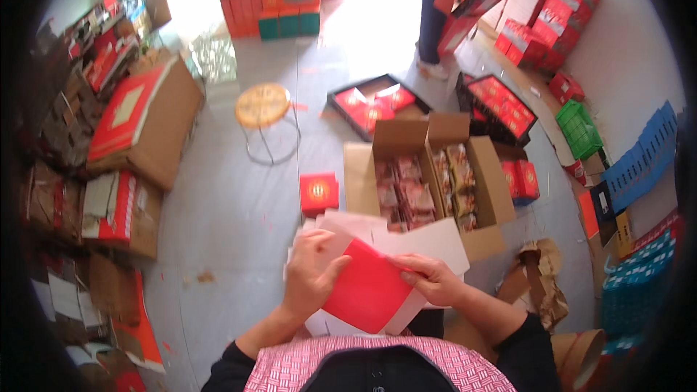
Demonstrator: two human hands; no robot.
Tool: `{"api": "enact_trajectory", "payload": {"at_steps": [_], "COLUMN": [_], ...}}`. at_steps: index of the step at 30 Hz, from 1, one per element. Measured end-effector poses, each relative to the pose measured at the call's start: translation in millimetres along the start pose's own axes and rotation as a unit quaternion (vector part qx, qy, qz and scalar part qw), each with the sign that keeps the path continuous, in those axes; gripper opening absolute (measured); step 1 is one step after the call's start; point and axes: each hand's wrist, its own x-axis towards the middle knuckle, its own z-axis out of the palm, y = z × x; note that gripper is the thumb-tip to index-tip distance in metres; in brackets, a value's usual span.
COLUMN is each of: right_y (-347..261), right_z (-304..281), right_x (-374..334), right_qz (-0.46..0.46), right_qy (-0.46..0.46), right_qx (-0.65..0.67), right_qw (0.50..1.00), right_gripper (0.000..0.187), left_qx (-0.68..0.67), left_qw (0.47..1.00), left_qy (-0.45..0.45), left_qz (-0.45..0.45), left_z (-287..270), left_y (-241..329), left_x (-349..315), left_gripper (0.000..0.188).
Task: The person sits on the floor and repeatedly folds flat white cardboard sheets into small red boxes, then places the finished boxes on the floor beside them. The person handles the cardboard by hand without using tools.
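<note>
A red square sheet of card or paper (372, 289) lies tilted like a diamond above my lap, its near corner pointing toward me. My right hand (434, 280) pinches its right edge between thumb and fingers. At its left edge is my left hand (311, 268), thumb against the red surface and fingers bent but apart from the thumb. Under both hands lie several overlapping white card sheets (441, 244), reaching out to both sides. The red sheet covers much of them, so whether it is joined to one of them I cannot tell.
Just beyond stands an open carton (357, 178) with wrapped packets. A small red box (319, 193) and a round-topped stool (263, 106) are to its left. Black trays (377, 78) hold red boxes. Cartons (181, 123) line the left. A person (430, 14) stands far off, carrying something.
</note>
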Motion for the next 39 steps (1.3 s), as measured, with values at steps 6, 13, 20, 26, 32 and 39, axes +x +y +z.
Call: {"api": "enact_trajectory", "payload": {"at_steps": [6, 13, 20, 26, 32, 39], "right_y": [22, 29, 29, 43, 46, 40], "right_z": [24, 51, 54, 39, 28, 20], "right_x": [-24, -34, -44, -33, -33, -27], "right_qz": [0.049, 0.055, 0.113, 0.068, 0.046, 0.076], "right_qy": [0.159, 0.363, 0.331, 0.31, 0.221, 0.173], "right_qx": [0.12, 0.261, 0.357, 0.29, 0.24, 0.245], "right_qw": [0.979, 0.893, 0.866, 0.903, 0.944, 0.951], "right_gripper": [0.049, 0.044, 0.039, 0.043, 0.05, 0.048], "left_qx": [0.076, -0.14, -0.352, -0.393, -0.438, -0.416], "left_qw": [0.993, 0.989, 0.918, 0.893, 0.863, 0.864], "left_qy": [0.063, 0.01, -0.122, -0.134, -0.145, -0.146], "left_qz": [0.063, -0.055, -0.136, -0.174, -0.207, -0.246], "left_z": [2, 19, 36, 45, 42, 39], "left_y": [4, 3, -14, -19, -22, -35], "left_x": [-10, -27, -22, -26, -28, -32], "left_gripper": [0.063, 0.069, 0.07, 0.074, 0.074, 0.048]}}
